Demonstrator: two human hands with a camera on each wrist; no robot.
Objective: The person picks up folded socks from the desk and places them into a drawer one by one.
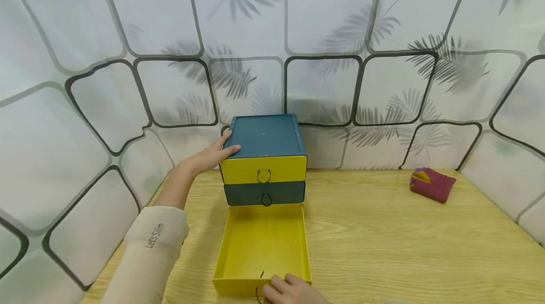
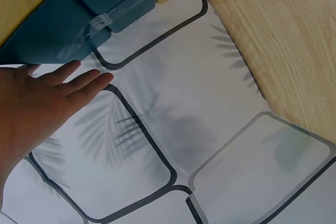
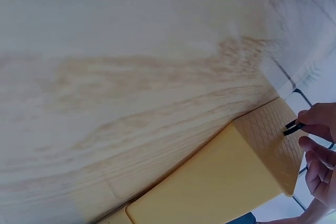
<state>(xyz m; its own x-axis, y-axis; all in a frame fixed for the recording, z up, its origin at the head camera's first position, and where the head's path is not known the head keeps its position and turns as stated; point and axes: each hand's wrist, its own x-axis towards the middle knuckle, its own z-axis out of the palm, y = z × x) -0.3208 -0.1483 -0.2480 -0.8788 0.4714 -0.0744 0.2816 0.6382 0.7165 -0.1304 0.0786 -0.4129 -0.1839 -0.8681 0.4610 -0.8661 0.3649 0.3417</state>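
Observation:
A small drawer cabinet (image 1: 266, 136) with a teal top stands against the wall. Its bottom yellow drawer (image 1: 266, 242) is pulled far out and its bare inside shows. My left hand (image 1: 213, 155) rests at the cabinet's top left edge, fingers spread and fairly straight; in the left wrist view the same hand (image 2: 47, 98) lies beside the teal side. At the front of the pulled-out drawer my right hand (image 1: 294, 290) pinches the black loop pull (image 3: 292, 126) between thumb and fingers. Above, the upper yellow drawer (image 1: 238, 170) and the teal drawer (image 1: 242, 193) are closed.
A maroon pouch (image 1: 438, 185) with yellow and purple parts lies at the back right of the wooden table (image 1: 383, 237). Patterned sheeting (image 1: 323, 91) with leaf prints rises behind the table and along both sides.

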